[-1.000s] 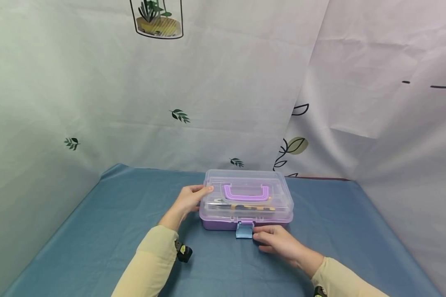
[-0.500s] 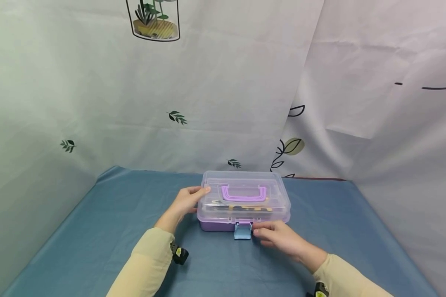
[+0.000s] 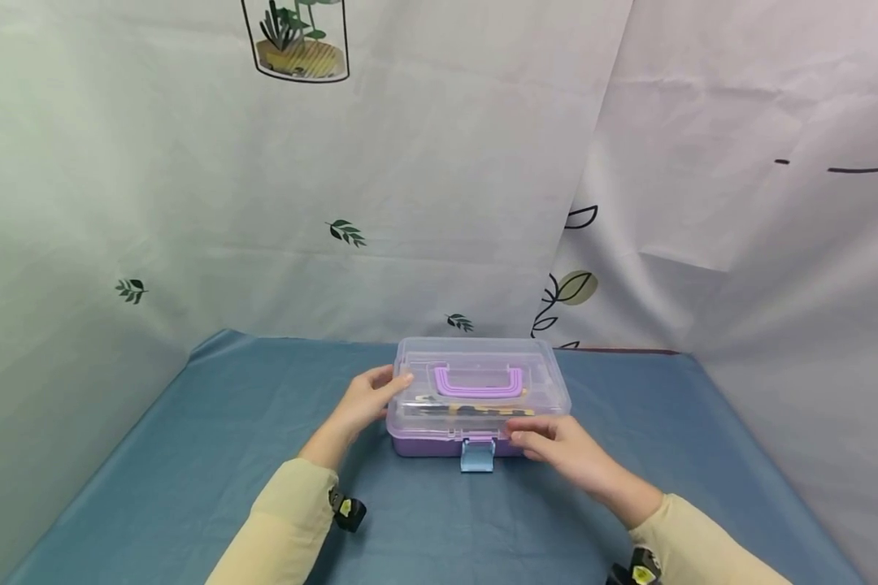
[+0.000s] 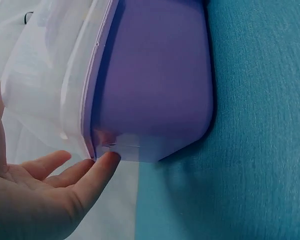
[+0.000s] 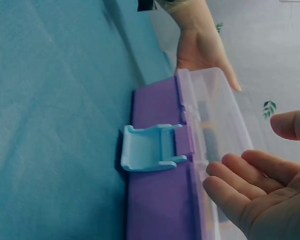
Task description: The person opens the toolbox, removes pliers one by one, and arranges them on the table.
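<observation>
gripping the left end of the purple box (image 3: 426, 448), at lower centre of the head frame, between thumb and fingers of the left hand (image 3: 364, 396). poising the right hand (image 3: 565, 447), with fingers loosely extended, at the front rim of the clear lid (image 3: 483, 349), just right of the hanging blue latch (image 3: 477, 458); cannot tell if touching.

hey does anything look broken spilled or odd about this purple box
Nothing looks spilled or damaged. Only the blue latch stands out: it juts down and outward from the purple box instead of lying flat, so it looks unfastened, though the lid seems closed.
</observation>
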{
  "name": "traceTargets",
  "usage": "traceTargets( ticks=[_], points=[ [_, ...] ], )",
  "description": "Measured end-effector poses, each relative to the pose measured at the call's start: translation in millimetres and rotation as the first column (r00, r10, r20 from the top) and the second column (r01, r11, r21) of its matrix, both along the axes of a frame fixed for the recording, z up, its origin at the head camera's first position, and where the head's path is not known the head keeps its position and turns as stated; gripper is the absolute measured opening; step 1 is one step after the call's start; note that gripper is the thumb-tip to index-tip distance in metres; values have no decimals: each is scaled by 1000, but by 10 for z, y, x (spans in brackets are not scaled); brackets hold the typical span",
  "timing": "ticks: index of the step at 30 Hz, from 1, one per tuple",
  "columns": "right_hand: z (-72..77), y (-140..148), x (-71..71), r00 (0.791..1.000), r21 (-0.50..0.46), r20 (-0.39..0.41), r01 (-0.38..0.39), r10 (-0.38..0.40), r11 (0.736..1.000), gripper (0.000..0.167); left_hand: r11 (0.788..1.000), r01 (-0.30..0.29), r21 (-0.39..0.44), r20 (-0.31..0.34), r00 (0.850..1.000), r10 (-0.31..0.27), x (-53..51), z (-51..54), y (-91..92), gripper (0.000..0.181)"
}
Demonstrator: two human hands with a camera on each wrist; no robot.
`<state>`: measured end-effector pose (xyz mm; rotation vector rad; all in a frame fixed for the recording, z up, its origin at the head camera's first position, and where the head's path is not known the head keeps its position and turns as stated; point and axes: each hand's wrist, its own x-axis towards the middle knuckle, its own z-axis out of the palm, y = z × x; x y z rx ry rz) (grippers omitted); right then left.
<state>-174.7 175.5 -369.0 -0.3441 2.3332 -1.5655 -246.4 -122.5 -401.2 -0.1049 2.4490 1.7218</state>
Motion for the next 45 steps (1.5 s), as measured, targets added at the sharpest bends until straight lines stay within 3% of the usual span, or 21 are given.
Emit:
traceTargets(
  ticks=[5,13,16,20,24,28,32,38,45],
  points=[
    [46,43,-36,989,49,-134,76,-69,996,42,999,41,-19,-72,996,-43,55,23,-24,86],
    [50,154,-72,927,95,-354,166,-122,982,39,994,97,-48,-130,986,-102,167,50,-31,91],
    [36,206,-79,879,108,-455,211,-140,972,37,992,107,-63,-144,983,-116,202,57,-19,93],
    [14,262,-101,782,105,-603,272,-156,956,35,989,109,-104,-159,979,-125,226,60,-10,93],
    [-17,297,-131,694,99,-700,325,-166,941,40,985,109,-134,-172,976,-131,254,64,-11,93],
    [-61,333,-159,654,114,-741,349,-155,930,54,982,108,-155,-183,974,-136,287,62,-14,94],
    [-105,377,-186,676,152,-722,359,-144,921,69,976,108,-189,-205,968,-147,301,38,-18,98],
    [-184,436,-237,754,199,-645,323,-125,925,87,970,125,-211,-228,958,-173,308,-8,-23,105],
    [-301,499,-303,827,232,-553,273,-104,934,104,967,130,-221,-254,949,-186,303,-70,-18,111]
  ],
)
